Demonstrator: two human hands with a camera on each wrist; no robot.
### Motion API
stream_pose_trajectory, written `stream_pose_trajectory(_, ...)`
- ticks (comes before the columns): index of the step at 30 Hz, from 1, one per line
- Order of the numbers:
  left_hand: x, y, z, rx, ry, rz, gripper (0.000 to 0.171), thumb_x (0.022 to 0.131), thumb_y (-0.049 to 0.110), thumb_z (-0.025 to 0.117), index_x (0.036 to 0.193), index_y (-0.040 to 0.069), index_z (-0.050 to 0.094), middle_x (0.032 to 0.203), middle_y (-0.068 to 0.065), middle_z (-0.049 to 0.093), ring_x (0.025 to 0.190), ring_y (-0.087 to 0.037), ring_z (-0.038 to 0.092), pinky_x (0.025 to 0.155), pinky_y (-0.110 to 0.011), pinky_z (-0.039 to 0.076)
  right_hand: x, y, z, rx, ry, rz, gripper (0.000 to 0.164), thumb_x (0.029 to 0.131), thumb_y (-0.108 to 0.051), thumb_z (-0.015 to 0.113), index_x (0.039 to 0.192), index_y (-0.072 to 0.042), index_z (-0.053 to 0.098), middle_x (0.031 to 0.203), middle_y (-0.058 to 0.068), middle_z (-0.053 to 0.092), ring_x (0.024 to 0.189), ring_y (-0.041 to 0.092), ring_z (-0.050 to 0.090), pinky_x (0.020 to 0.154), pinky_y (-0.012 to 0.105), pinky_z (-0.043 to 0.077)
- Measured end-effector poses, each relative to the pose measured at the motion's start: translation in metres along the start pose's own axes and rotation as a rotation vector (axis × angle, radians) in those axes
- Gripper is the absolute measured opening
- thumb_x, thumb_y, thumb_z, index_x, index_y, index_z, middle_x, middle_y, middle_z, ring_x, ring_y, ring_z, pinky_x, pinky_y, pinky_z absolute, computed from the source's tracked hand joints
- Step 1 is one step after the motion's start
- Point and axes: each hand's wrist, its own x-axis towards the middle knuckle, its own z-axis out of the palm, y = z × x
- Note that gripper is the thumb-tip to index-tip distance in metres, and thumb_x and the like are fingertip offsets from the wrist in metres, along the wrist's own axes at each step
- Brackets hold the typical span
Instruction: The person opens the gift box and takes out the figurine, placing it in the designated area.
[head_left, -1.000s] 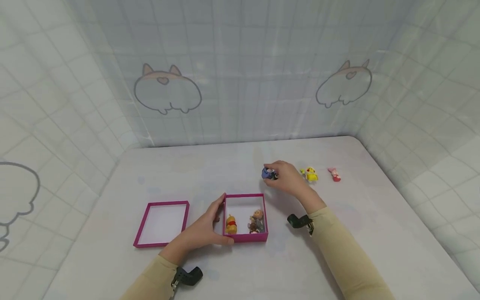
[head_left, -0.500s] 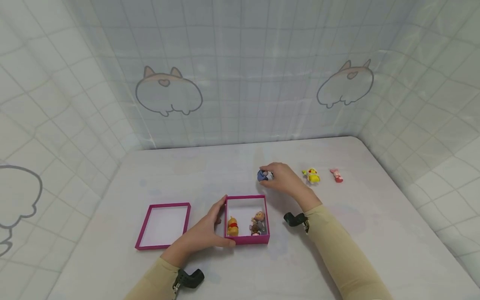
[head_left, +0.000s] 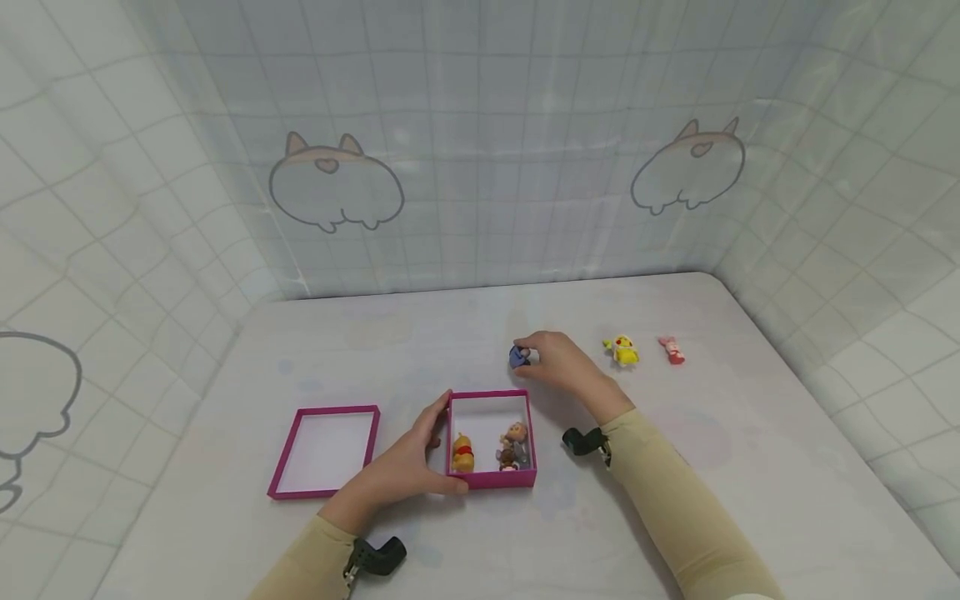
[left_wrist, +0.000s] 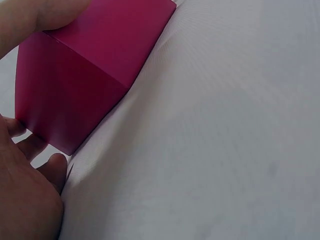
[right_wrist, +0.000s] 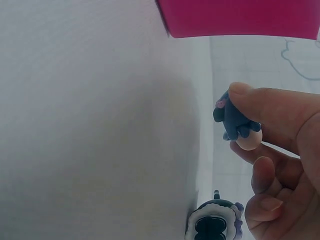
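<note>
My left hand grips the left side of an open pink box, its thumb at the front wall and fingers behind, as the left wrist view also shows. In the box, a yellow bear figurine in a red top lies at left; a few brown and grey figurines sit together at right. Behind the box, my right hand pinches a small blue figurine with a pale rounded part between thumb and fingers. A dark figure with white trim appears below that hand in the right wrist view.
The box's pink-rimmed lid lies left of the left hand, white inside facing up. A yellow figurine and a pink-and-red figurine rest on the cloth-covered table, to the right. White gridded curtains surround it.
My right hand has moved slightly left and nearer the box with the blue figurine. The left hand and the box stay about where they were.
</note>
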Motion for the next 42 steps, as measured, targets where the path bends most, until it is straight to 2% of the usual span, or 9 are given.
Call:
stream_pose_trajectory(6, -0.0018, -0.0005, -0.001, 0.014, 0.006, 0.003, 0.13, 0.059, 0.048, 0.092, 0.159, 0.033, 0.009, 0.162, 0.006, 0.016, 0.147, -0.022, 0.022, 0.111, -0.047, 0.034, -0.0005, -0.0013, 0.0006, -0.004, -0.01, -0.006, 0.052, 0.088, -0.028, 0.077, 0.134, -0.007, 0.062, 0.127, 0.008, 0.065, 0.119, 0.023, 0.058, 0.102, 0.041, 0.048)
stream_pose_trajectory(11, -0.0019, -0.0009, -0.0006, 0.016, 0.009, 0.006, 0.129, 0.059, 0.048, 0.092, 0.158, 0.035, 0.009, 0.162, 0.007, 0.017, 0.146, -0.022, 0.023, 0.111, -0.047, 0.035, -0.0022, -0.0038, -0.0001, -0.016, -0.022, 0.0, 0.051, 0.089, -0.026, 0.076, 0.134, -0.006, 0.062, 0.128, 0.009, 0.064, 0.12, 0.024, 0.057, 0.103, 0.041, 0.046)
stream_pose_trajectory(20, -0.0004, -0.0006, -0.0003, 0.008, 0.004, 0.015, 0.129, 0.06, 0.048, 0.092, 0.159, 0.032, 0.01, 0.162, 0.007, 0.017, 0.146, -0.021, 0.023, 0.11, -0.046, 0.036, -0.0025, -0.003, 0.0057, -0.051, -0.032, 0.015, 0.051, 0.089, -0.027, 0.076, 0.135, -0.009, 0.062, 0.13, 0.007, 0.063, 0.123, 0.025, 0.055, 0.105, 0.043, 0.044)
stream_pose_trajectory(34, -0.0009, 0.0005, -0.0012, 0.0, 0.003, 0.015, 0.128, 0.06, 0.047, 0.092, 0.158, 0.036, 0.01, 0.162, 0.005, 0.017, 0.146, -0.021, 0.022, 0.11, -0.047, 0.035, -0.0018, 0.0012, 0.0064, -0.166, -0.039, 0.01, 0.052, 0.09, -0.035, 0.074, 0.135, -0.009, 0.062, 0.126, 0.007, 0.066, 0.116, 0.025, 0.057, 0.101, 0.042, 0.047)
stream_pose_trajectory(42, -0.0013, -0.0003, -0.0029, 0.006, 0.001, 0.01, 0.128, 0.06, 0.049, 0.091, 0.158, 0.036, 0.01, 0.162, 0.006, 0.017, 0.146, -0.021, 0.022, 0.111, -0.047, 0.035, -0.0018, 0.0011, 0.0016, -0.187, -0.046, -0.021, 0.048, 0.092, -0.033, 0.072, 0.131, -0.006, 0.064, 0.12, 0.009, 0.068, 0.11, 0.026, 0.059, 0.098, 0.042, 0.049)
